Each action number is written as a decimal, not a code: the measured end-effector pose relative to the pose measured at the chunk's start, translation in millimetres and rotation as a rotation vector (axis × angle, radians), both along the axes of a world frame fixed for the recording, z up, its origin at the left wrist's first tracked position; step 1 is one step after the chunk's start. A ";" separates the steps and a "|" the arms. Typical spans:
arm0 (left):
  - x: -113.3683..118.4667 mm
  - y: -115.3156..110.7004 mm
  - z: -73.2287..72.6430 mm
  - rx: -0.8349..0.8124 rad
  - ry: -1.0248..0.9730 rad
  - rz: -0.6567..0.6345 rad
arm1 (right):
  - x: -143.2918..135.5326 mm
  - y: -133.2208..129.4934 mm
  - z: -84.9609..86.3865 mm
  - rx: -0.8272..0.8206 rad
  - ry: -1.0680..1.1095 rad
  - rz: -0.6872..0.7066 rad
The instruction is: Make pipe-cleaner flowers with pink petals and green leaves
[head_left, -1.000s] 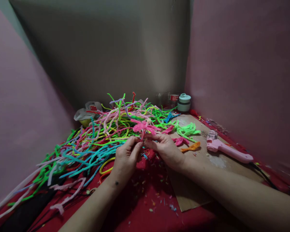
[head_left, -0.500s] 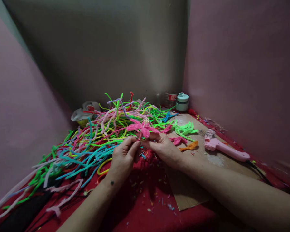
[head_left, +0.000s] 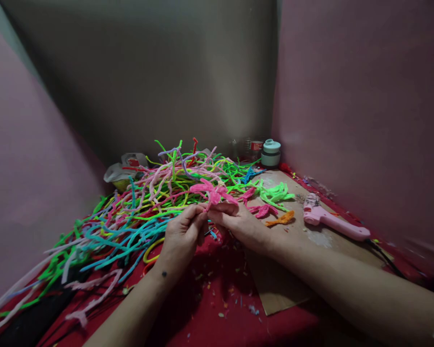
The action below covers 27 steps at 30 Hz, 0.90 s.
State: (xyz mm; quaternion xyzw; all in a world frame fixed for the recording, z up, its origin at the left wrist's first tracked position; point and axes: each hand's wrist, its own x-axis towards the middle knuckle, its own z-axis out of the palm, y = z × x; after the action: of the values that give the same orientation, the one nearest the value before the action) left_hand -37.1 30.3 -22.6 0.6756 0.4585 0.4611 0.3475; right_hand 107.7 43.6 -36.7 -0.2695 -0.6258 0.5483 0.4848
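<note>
A pink fuzzy flower (head_left: 214, 195) with several petals stands up between my hands, in front of a heap of coloured pipe cleaners (head_left: 166, 188). My left hand (head_left: 185, 230) pinches the flower's base between thumb and fingers. From the other side, my right hand (head_left: 237, 222) is closed on the same base, just below the petals. The fingertips of both hands nearly meet and hide most of the stem.
Pink petal pieces (head_left: 263, 210), an orange piece (head_left: 282, 219) and green pieces (head_left: 275, 192) lie on a brown board (head_left: 292, 250). A pink corded tool (head_left: 338, 224) rests at the right. Behind stands a pale green bottle (head_left: 271, 154). Scraps dot the red cloth (head_left: 217, 313).
The flower has tilted and turned between my fingers, and its petals now face differently. Both hands remain closed at its base. The whole view has shifted slightly.
</note>
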 end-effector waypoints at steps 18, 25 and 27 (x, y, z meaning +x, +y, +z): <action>-0.2 0.2 1.7 -0.194 -0.168 -0.029 | -4.0 0.2 -2.8 0.040 0.044 -0.027; -3.3 -0.2 5.9 -0.440 -0.396 -0.221 | -2.9 0.9 1.0 -0.119 0.253 0.052; -3.6 -0.5 7.3 -0.505 -0.443 -0.282 | -4.0 1.3 -0.1 -0.136 0.300 0.046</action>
State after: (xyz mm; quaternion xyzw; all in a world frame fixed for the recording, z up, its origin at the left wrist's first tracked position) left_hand -40.7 29.8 -15.3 0.5087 0.3737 0.4159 0.6546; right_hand 103.7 44.9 -36.9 -0.2024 -0.5137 0.6343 0.5411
